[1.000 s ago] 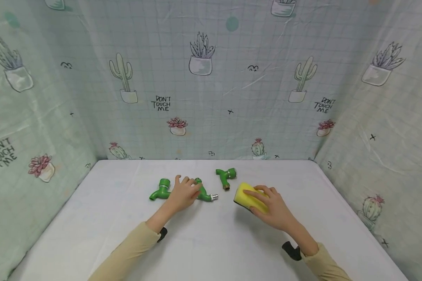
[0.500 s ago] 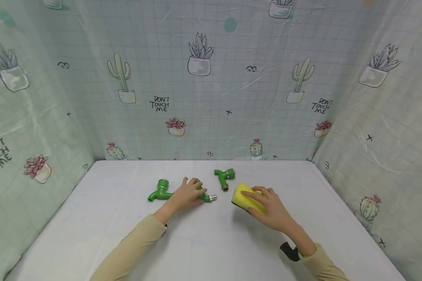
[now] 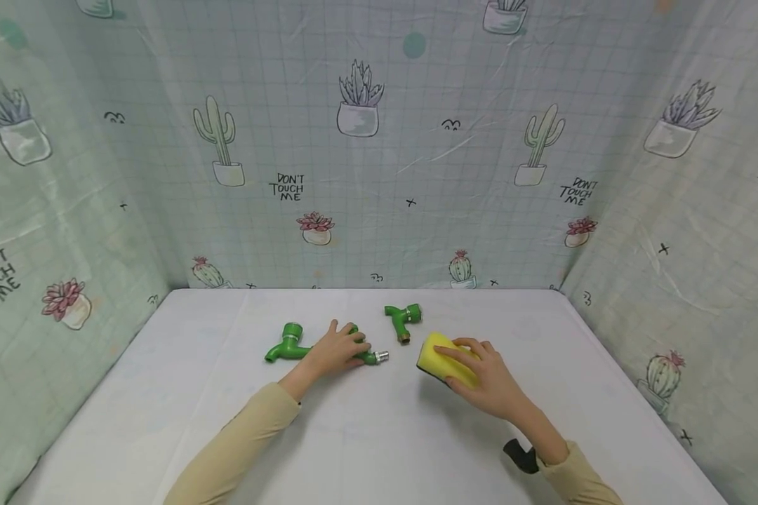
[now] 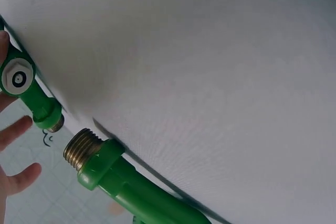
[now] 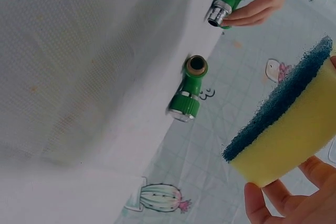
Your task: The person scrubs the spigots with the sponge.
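In the head view my left hand [image 3: 336, 351] grips the middle green faucet [image 3: 368, 358], whose silver nozzle points right. The right wrist view shows thumb and fingers on either side of its body. Beside that hand on the left lies a second green faucet [image 3: 286, 346], its brass-threaded end [image 4: 83, 149] large in the left wrist view. My right hand [image 3: 489, 379] holds a yellow sponge [image 3: 445, 361] between thumb and fingers, raised over the table. Its dark scouring layer [image 5: 281, 100] faces down toward the tabletop.
A third green faucet [image 3: 404, 321] lies farther back, between the middle faucet and the sponge. The white table [image 3: 379, 449] ends at a curtain [image 3: 379, 210] printed with cacti, which also closes off both sides.
My left hand has come down over the middle faucet and its fingers have closed around it. The right hand with the sponge stays nearly in place. The head view has shifted slightly.
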